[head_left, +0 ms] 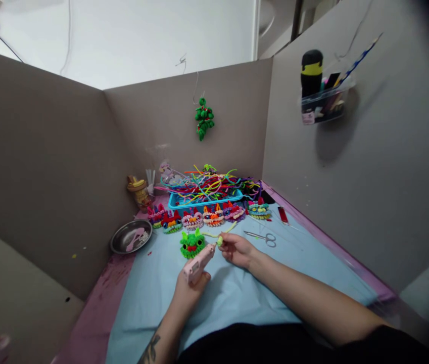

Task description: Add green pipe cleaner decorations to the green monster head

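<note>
My left hand (192, 284) is wrapped round a pale pink glue gun (199, 264), its nozzle pointing up and to the right. In my right hand (237, 250) a small yellow-green coiled piece of pipe cleaner (220, 241) is pinched at the fingertips, right by the nozzle; whether they touch I cannot tell. From there a pale yellow pipe cleaner (230, 228) trails behind the fingers. Just beyond the glue gun sits a green pipe-cleaner animal head (192, 242) with black eyes and a red mouth. Scissors (261, 237) lie to the right of my right hand.
A blue tray (176, 205) heaped with colourful pipe cleaners (214, 184) stands at the back, several finished heads (213, 216) lined up before it. At left is a metal bowl (115, 243) with a pink scoop. Grey partitions (184, 121) enclose the table; a clear bin (324, 103) hangs right.
</note>
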### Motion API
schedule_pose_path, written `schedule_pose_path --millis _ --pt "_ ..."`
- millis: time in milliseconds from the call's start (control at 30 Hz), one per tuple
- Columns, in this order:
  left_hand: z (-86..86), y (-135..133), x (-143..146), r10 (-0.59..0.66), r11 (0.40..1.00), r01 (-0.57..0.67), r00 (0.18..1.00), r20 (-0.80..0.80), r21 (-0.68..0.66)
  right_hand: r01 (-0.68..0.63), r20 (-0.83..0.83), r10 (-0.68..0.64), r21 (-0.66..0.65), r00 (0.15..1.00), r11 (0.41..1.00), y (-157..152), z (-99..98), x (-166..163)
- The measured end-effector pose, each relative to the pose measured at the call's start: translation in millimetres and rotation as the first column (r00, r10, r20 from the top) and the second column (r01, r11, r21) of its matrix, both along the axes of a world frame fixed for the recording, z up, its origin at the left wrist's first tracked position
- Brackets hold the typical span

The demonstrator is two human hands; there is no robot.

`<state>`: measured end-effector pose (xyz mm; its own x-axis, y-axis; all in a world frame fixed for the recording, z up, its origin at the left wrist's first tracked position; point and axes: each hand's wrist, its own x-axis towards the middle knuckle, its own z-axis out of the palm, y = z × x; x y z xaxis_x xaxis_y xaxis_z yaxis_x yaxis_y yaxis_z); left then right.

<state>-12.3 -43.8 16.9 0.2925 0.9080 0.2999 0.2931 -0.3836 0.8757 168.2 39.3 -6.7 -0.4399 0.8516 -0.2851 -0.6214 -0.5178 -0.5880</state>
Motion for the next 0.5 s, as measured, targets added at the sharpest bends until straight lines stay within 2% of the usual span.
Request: schedule_pose_path --millis 500 --pt "-3.6 0.1 0.1 -0.008 1.000 0.009 1.000 0.027 -0.021 -0.021 -0.041 0.026 0.117 0.999 0.993 -0.6 -2.2 -0.4"
